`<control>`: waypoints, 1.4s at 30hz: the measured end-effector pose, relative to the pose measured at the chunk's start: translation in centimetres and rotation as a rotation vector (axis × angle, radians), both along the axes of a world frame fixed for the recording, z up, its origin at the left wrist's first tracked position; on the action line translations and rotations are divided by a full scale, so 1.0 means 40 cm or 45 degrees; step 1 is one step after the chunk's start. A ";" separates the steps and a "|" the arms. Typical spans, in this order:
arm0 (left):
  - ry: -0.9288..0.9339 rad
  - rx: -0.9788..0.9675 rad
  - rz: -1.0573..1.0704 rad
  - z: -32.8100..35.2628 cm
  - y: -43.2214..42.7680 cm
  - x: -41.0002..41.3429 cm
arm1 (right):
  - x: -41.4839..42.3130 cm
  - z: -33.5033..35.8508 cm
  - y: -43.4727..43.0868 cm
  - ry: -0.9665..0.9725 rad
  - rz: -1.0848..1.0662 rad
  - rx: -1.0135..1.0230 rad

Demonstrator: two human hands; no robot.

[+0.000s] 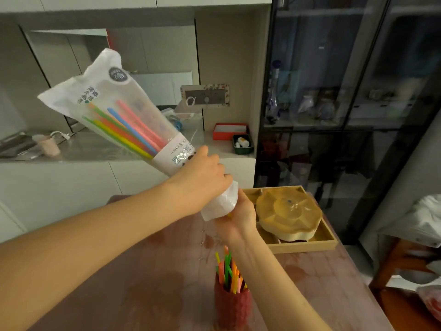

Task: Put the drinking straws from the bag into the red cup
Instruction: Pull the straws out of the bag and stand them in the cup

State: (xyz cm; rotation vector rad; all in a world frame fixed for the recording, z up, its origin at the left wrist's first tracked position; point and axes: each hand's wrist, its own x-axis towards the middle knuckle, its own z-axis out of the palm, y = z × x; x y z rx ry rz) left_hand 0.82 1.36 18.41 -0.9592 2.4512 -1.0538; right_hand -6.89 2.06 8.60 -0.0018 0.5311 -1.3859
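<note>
The left hand [202,177] gripped the bag [107,103], slanting toward ten o'clock; the right hand [241,218] clutched its mouth. At six o'clock stood the red cup [232,306] holding straws [228,263].

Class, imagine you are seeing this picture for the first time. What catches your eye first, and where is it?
The bag of bright straws stands out first. It is tilted high at centre left, with the left hand gripping its lower part and the right hand at its mouth. Near the bottom edge, a red cup already holds more straws. To the right, a tan lidded dish sits on a tray.
</note>
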 end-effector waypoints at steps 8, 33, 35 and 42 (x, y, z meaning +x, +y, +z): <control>0.558 0.260 0.132 -0.056 -0.018 0.100 | -0.037 -0.009 0.016 0.327 -0.162 -0.139; 1.493 1.385 0.478 -0.169 0.025 0.162 | -0.076 0.020 0.060 0.691 -0.213 -0.500; 1.514 1.391 0.498 -0.183 0.027 0.166 | -0.092 0.032 0.056 0.538 -0.279 -0.471; 1.565 1.376 0.469 -0.212 0.033 0.151 | -0.099 0.035 0.050 0.299 -0.218 -0.433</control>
